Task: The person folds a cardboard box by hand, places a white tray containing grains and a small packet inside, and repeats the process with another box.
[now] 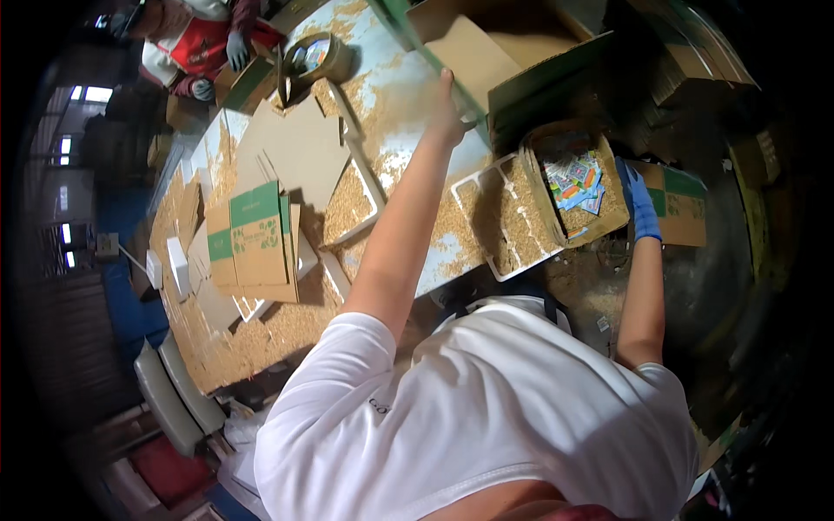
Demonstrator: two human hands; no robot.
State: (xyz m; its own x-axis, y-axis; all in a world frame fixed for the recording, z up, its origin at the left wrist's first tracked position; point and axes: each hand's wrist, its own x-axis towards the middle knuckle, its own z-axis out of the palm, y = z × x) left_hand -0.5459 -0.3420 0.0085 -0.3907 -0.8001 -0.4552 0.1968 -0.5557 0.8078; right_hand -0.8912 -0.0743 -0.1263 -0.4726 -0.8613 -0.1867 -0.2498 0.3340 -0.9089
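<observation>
My bare left hand (448,117) is at the green edge of a large open cardboard box (470,55). It is blurred, thumb pointing away from me, and I cannot tell whether its fingers grip the flap. In a blue glove, my right hand (640,202) holds the outer right wall of a small open carton (612,218). Several colourful printed packets (576,182) lie loose inside this carton, over a layer of grain-like flakes. Beneath and left of it, a white-framed divided tray (503,279) with tan flakes juts past the table edge.
Flakes lie scattered over the table (449,260). Flattened green-and-brown cartons (254,241) and a cardboard sheet (287,153) cover its left part. Across the table, a person in gloves (202,49) handles a box near a round tub of packets (335,62). More cartons (684,202) stand right.
</observation>
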